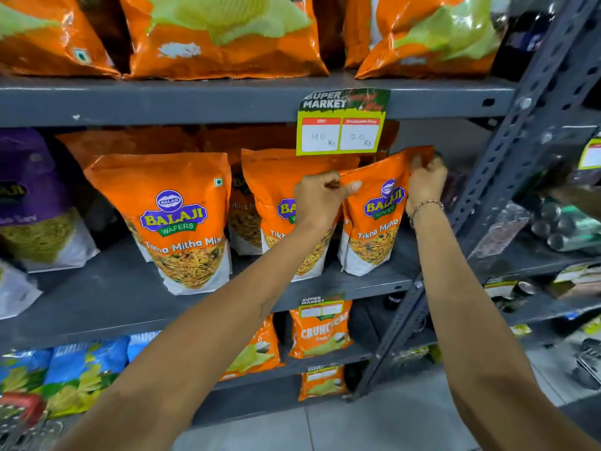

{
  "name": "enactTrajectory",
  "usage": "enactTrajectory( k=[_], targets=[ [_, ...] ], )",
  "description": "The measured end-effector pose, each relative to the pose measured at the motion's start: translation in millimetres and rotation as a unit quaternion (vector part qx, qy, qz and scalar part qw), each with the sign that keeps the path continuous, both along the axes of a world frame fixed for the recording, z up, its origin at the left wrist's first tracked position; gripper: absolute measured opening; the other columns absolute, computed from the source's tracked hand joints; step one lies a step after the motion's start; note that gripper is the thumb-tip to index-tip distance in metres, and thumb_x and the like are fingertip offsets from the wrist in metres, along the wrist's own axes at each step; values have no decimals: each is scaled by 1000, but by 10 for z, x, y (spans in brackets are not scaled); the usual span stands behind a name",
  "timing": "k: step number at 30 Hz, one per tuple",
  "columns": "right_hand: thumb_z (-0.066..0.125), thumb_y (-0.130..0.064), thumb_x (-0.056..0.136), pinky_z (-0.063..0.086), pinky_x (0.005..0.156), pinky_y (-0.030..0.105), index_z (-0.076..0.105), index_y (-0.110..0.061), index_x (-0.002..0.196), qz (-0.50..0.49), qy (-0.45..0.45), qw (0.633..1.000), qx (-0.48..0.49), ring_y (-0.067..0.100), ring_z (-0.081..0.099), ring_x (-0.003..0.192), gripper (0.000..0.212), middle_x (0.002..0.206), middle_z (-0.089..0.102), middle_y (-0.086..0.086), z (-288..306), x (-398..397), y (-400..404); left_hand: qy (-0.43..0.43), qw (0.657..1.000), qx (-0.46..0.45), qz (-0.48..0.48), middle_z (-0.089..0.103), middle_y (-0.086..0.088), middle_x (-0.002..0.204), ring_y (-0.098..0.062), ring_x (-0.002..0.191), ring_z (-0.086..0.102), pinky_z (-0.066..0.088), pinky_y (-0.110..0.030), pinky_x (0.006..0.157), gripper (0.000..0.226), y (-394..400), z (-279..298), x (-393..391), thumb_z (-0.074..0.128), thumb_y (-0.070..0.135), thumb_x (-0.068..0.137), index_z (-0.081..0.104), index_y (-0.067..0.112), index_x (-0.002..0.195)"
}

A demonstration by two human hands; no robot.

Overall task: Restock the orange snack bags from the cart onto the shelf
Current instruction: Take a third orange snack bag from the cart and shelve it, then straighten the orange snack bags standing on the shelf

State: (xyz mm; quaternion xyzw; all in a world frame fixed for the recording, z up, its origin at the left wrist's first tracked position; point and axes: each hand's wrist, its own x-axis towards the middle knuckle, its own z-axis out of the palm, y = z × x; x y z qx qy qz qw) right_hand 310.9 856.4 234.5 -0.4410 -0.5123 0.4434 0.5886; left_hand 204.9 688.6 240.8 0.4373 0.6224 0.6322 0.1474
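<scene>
On the grey shelf (107, 288), an upright orange snack bag (374, 219) marked "Balaji Wafers, Tikha Mitha" is pinched at its top corners by the left hand (320, 198) and right hand (426, 183). The price tag (341, 133) above apparently reads 40 and 20 Rs.

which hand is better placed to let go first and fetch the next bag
Probably the left hand: it pinches the bag's near top corner. The right hand reaches deeper, by the rack post.
</scene>
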Motion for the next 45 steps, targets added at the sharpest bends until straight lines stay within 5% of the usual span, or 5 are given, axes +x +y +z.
enactTrajectory(
  k=[10,20,26,33,45],
  targets=[
    [38,-33,97,44,94,33,36,-12,133,19,-71,997,-21,20,52,115,42,136,48,11,-189,93,-179,20,997,-29,-63,65,-10,122,-9,108,59,49,-22,95,35,-125,-171,74,61,14,87,59,7,121],
    [46,-28,93,44,76,24,53,-13,93,182,-137,956,184,18,52,85,16,94,53,7,-1067,-746,-2180,-5,996,-75,43,70,14,72,1,66,64,53,-17,67,11,-1481,-904,-717,66,21,83,67,32,83],
    [62,-22,85,33,110,45,22,-6,137,362,-285,882,99,28,33,131,67,143,27,17,-1258,-1474,-2468,-39,950,-144,275,58,-10,91,-8,78,62,49,-20,71,32,-2271,-1485,-1596,78,11,69,55,9,90],
    [71,-12,78,45,100,35,2,-17,144,475,-328,816,-25,31,32,136,95,151,26,9,-1385,-1785,-2222,-7,961,-276,-10,45,-2,132,-18,118,47,44,-42,97,81,-2041,-1554,-2268,80,28,66,33,16,131],
    [80,-13,65,44,103,49,35,-16,130,428,-290,856,6,25,49,123,79,132,53,11,-1504,-2261,-2665,-4,960,-259,107,63,-10,120,-17,96,56,47,-31,84,68,-2503,-1534,-2661,86,30,58,51,11,113]
  ],
)
